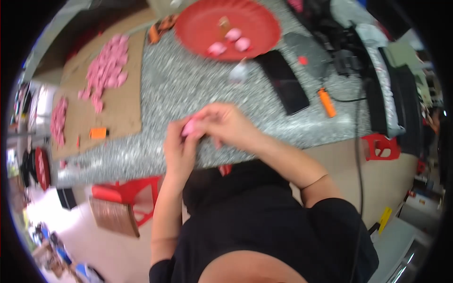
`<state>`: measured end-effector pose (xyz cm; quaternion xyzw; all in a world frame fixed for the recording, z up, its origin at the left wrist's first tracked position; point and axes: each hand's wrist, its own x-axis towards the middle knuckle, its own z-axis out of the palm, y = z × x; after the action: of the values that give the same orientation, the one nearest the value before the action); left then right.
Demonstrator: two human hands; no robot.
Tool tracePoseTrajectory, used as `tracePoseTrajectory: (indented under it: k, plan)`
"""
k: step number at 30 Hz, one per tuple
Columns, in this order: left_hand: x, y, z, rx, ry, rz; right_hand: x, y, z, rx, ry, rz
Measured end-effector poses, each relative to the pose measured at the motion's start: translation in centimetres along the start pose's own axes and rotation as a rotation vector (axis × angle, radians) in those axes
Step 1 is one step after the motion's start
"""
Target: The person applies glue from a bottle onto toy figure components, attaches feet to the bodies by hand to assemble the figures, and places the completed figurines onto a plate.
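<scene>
Close to the table's near edge, my left hand [177, 145] and my right hand [227, 123] meet with their fingers closed round a small pink piece [190, 127]. Its exact kind is blurred and partly covered by my fingers. Beyond my hands, a red plate [196, 26] with a ridged rim carries several things, among them similar rounded pink pieces [234, 34]. A heap of pink pieces [107, 66] lies on a brown cardboard sheet [120, 108] to the left, with a smaller heap [59, 121] at its outer side.
Right of my hands lie a black phone [285, 82] and an orange tool [326, 103]. A small whitish translucent object [239, 72] sits before the plate. An orange block [98, 133] rests on the cardboard. Dark bags and cables crowd the far right; red stools [381, 147] stand below the table.
</scene>
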<state>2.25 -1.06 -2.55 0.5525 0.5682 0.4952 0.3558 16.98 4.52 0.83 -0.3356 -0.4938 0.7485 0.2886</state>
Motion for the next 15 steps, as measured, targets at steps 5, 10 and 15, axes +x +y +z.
tracePoseTrajectory:
  k: [5,10,15]
  plan:
    - [-0.5,-0.3,0.0,-0.256,0.038,0.0,-4.7,-6.4,-2.5,-0.121,0.308,-0.303]
    - [-0.3,0.0,0.0,-0.27,0.01,0.002,-6.5,-10.2,-10.4,-0.338,0.716,-0.55]
    - [0.3,0.5,0.3,-0.305,0.01,-0.013,-2.4,-14.8,-26.9,-0.611,1.436,-0.741]
